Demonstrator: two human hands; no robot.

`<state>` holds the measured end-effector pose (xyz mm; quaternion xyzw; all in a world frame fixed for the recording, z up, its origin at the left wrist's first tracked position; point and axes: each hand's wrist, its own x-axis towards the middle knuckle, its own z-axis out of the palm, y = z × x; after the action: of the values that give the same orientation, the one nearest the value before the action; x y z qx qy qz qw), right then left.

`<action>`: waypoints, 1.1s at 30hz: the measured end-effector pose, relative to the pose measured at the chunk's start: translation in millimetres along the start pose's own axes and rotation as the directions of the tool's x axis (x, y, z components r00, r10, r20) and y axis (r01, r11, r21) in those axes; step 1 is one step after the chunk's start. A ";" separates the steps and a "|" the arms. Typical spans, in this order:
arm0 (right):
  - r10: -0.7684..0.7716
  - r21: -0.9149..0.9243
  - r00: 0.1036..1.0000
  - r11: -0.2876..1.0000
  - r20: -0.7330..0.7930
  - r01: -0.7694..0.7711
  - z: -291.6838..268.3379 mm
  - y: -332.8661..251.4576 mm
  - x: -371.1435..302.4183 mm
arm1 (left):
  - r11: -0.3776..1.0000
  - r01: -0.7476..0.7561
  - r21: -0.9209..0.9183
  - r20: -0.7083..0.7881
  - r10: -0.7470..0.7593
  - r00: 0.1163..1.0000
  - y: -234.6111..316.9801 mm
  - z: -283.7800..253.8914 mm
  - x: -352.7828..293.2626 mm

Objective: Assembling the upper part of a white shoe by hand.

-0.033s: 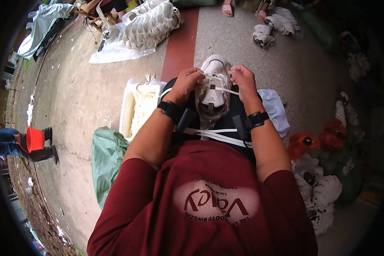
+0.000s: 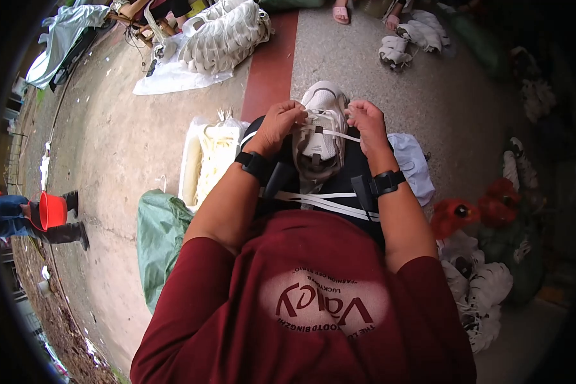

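Note:
A white and grey sneaker (image 2: 320, 150) rests on my lap between my hands, toe pointing away from me. A flat white shoelace (image 2: 339, 134) crosses its tongue and runs right to my right hand. My left hand (image 2: 281, 126) is closed in a pinch on the lace at the shoe's left side, fingertips partly hidden. Beside the shoe's right edge, my right hand (image 2: 368, 127) is pinched with the lace; the exact grip is hard to see. Loose white laces (image 2: 326, 202) lie across my dark-clothed lap.
A white box (image 2: 189, 169) of pale laces stands at my left, by a green sack (image 2: 163, 237). Bundled white shoe parts (image 2: 227, 38) lie ahead on plastic, with more (image 2: 486, 288) at my right. A person holds a red bucket (image 2: 52, 210) far left; other people sit ahead.
My right hand has shifted very slightly right. The sneaker and my left hand stay almost where they were.

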<state>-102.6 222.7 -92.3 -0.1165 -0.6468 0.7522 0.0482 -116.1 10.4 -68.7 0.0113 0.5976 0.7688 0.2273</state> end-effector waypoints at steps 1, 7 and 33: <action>0.001 -0.001 1.000 1.000 0.001 -0.001 -1.3 1.0 -7.1 | 0.999 -0.040 0.016 0.031 0.039 0.999 -3.9 -3.6 1.4; -0.124 -0.294 0.992 0.947 0.027 0.126 10.8 19.1 -24.9 | 0.924 -0.190 0.331 -0.090 0.231 0.969 -29.6 -6.7 9.5; 0.277 0.204 0.947 0.929 0.165 -0.308 6.8 -6.0 -14.1 | 0.996 -0.092 -0.006 0.008 0.092 0.996 -15.3 -10.2 3.2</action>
<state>-91.0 214.0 -83.8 -0.1549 -0.5337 0.8259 -0.0950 -116.7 5.0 -86.6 0.0413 0.5935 0.7800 0.1941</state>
